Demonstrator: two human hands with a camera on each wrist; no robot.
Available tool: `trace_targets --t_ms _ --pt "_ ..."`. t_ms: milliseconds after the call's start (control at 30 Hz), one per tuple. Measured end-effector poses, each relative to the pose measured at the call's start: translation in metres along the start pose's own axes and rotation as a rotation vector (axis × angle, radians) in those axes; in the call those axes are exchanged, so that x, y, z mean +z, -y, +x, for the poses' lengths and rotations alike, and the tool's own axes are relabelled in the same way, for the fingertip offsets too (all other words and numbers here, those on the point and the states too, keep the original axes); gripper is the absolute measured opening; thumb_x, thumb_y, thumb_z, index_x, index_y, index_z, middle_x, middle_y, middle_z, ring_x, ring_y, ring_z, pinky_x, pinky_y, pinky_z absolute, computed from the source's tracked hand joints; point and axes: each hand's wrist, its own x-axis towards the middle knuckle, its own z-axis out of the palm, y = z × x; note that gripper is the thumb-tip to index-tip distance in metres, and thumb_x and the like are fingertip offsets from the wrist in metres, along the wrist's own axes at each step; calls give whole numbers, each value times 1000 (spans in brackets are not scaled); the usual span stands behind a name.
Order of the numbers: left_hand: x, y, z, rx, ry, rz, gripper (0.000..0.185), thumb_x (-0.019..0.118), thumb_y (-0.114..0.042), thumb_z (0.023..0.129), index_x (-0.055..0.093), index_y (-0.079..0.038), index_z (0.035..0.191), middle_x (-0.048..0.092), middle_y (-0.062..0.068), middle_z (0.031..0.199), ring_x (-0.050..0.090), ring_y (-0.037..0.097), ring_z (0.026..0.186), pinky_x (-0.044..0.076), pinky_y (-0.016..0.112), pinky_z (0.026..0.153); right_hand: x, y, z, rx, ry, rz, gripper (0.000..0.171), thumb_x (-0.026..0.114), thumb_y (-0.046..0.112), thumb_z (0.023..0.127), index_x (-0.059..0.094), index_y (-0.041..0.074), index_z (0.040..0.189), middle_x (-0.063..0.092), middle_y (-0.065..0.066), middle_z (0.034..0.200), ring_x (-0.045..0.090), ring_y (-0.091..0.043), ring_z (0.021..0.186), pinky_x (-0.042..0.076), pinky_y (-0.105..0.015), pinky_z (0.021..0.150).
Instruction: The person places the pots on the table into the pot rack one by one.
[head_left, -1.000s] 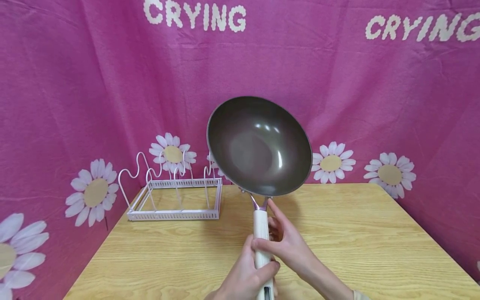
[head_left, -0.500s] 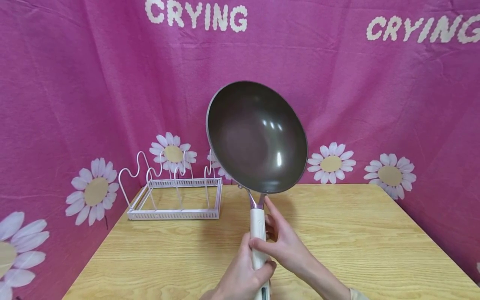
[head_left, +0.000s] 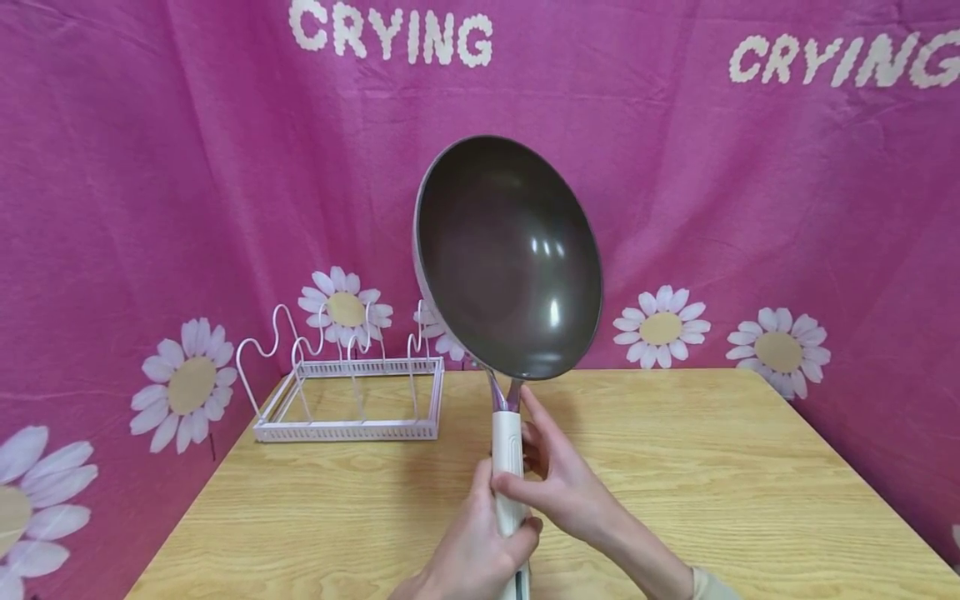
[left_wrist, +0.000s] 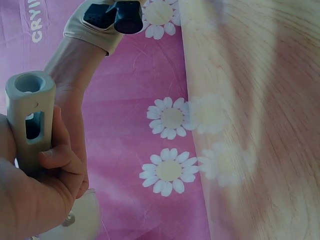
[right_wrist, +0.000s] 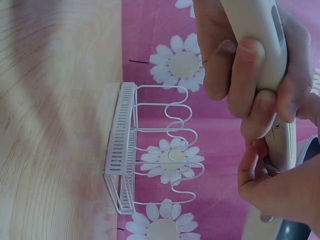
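A dark grey wok [head_left: 510,258] stands tilted up above the wooden table [head_left: 712,467], its hollow facing me. My left hand [head_left: 495,521] grips the lower part of its cream handle [head_left: 507,442]. Just above, my right hand [head_left: 536,467] holds the handle, thumb in front and forefinger stretched toward the metal neck. In the left wrist view the handle's hollow end [left_wrist: 30,120] sticks out of my left hand [left_wrist: 40,185]. In the right wrist view the left hand's fingers [right_wrist: 240,65] wrap the handle [right_wrist: 260,30], with my right hand [right_wrist: 280,185] below them.
A white wire rack [head_left: 348,392] with wavy dividers stands at the table's back left, also seen in the right wrist view [right_wrist: 145,160]. A pink cloth [head_left: 150,167] with daisies and white lettering hangs behind and at both sides. The table edge lies near at the left.
The wok has risen and tipped more upright, its rim turning a little to the left. Both hands kept their hold and moved slightly up and left with the handle.
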Motion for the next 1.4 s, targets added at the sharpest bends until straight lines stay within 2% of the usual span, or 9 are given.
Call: trace_targets --t_ms 267,467,600,800,1000,1100,1200,1400 --pt "-1 1 -4 22 -66 75 54 66 -10 84 37 -2 129 58 8 95 56 5 75 49 22 67 4 -2 2 -26 22 7 99 70 7 88 3 11 160 60 -23 129 60 -20 105 49 -26 93" --pt "-4 1 -4 47 -90 100 65 67 -8 82 34 -4 138 63 14 105 58 7 79 50 22 69 7 -1 5 -69 24 18 98 71 6 88 5 13 160 63 -22 125 62 -20 106 49 -25 94" --pt "-7 -1 -4 49 -104 154 67 66 -7 83 32 -3 140 64 16 106 59 9 80 50 23 71 9 2 8 -82 24 15 100 70 5 87 2 12 160 63 -21 126 62 -22 110 49 -25 96" --pt "-12 -5 -4 58 -155 241 64 67 -7 82 35 -3 138 66 13 98 59 10 77 50 23 70 13 5 13 -117 36 51 100 70 4 88 2 14 160 62 -21 127 60 -31 117 48 -26 98" --pt "-16 -3 -4 67 -208 297 63 68 -8 80 37 -6 136 65 7 87 58 8 71 49 23 65 17 5 19 -158 56 87 100 68 1 88 2 15 160 62 -23 124 61 -22 114 48 -25 98" --pt "-19 -1 -5 93 -247 331 63 70 -7 79 39 -6 134 64 4 81 55 6 66 47 23 60 20 5 22 -161 72 92 101 68 1 88 0 18 161 61 -22 124 62 -18 113 48 -26 98" --pt "-22 1 -6 103 -282 371 67 71 -7 78 38 -8 136 61 2 74 52 5 60 43 22 54 23 5 25 -185 87 85 100 67 0 88 -1 19 160 61 -23 122 62 -17 110 48 -26 98" --pt "-26 4 -7 140 -367 482 70 72 -7 75 39 -10 137 55 -5 65 46 4 54 38 21 49 28 8 33 -203 113 93 103 66 -1 87 0 30 160 62 -20 122 62 -18 111 49 -29 98"
